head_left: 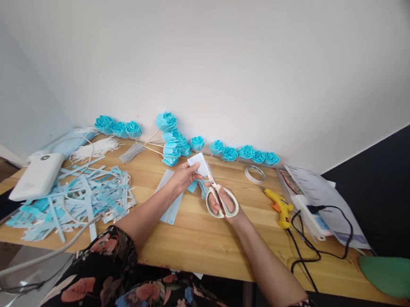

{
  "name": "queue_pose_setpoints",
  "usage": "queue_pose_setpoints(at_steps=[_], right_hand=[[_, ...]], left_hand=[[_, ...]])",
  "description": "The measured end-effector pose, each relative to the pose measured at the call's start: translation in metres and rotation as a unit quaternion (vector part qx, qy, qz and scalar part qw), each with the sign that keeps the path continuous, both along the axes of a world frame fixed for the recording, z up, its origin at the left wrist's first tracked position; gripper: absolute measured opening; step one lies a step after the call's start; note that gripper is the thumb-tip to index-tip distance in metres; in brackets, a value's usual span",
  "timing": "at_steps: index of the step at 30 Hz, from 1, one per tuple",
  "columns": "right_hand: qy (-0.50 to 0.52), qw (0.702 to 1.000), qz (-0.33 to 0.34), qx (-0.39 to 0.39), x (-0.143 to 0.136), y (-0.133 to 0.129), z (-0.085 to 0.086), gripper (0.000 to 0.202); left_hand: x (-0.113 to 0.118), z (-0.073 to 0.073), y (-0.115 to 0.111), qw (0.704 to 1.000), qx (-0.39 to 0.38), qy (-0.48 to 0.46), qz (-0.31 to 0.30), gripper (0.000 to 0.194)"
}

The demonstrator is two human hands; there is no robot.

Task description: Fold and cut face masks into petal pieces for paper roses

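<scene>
My left hand [185, 176] pinches a small folded piece of pale fabric [200, 164] above the middle of the table. White-handled scissors [221, 203] are in my right hand [226, 203], with fingers through the loops and the blades against the right edge of the fabric piece. Under my left wrist lies a flat light-blue strip [172, 210]. More blue pieces [202, 189] rest on the wood between my hands, partly hidden by them.
Blue cut strips [81, 196] and a white power bank [38, 176] lie left. Blue fabric flowers [172, 144] line the wall. On the right are a tape roll [255, 174], yellow glue gun [279, 206], power strip [311, 218], black cables and papers [324, 196].
</scene>
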State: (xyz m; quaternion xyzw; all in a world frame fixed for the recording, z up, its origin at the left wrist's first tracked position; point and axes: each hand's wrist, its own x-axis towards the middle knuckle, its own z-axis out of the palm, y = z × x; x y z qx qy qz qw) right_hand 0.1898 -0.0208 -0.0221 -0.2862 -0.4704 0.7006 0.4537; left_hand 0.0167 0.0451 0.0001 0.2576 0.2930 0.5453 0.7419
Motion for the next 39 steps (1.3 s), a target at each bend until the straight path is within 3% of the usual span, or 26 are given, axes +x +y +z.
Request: queue_pose_setpoints(at_steps=[5, 13, 17, 28, 39], right_hand=[[0.01, 0.999, 0.03, -0.022, 0.002, 0.002, 0.0, 0.057], [-0.007, 0.998, 0.066, 0.015, -0.003, -0.004, 0.012, 0.066], [-0.029, 0.998, 0.057, 0.018, -0.004, -0.004, 0.015, 0.068], [-0.023, 0.998, 0.047, 0.02, -0.003, -0.004, 0.015, 0.073], [0.006, 0.999, 0.011, 0.039, -0.005, -0.002, 0.006, 0.074]], left_hand=[[-0.002, 0.0, 0.001, 1.0, 0.014, -0.001, 0.005, 0.03], [-0.003, -0.002, 0.003, 0.999, 0.023, 0.015, 0.024, 0.031], [-0.003, -0.001, 0.003, 0.999, 0.02, 0.021, 0.026, 0.03], [0.002, -0.007, -0.002, 0.996, 0.05, 0.039, -0.055, 0.042], [0.004, -0.011, -0.001, 0.997, 0.049, 0.032, -0.051, 0.045]])
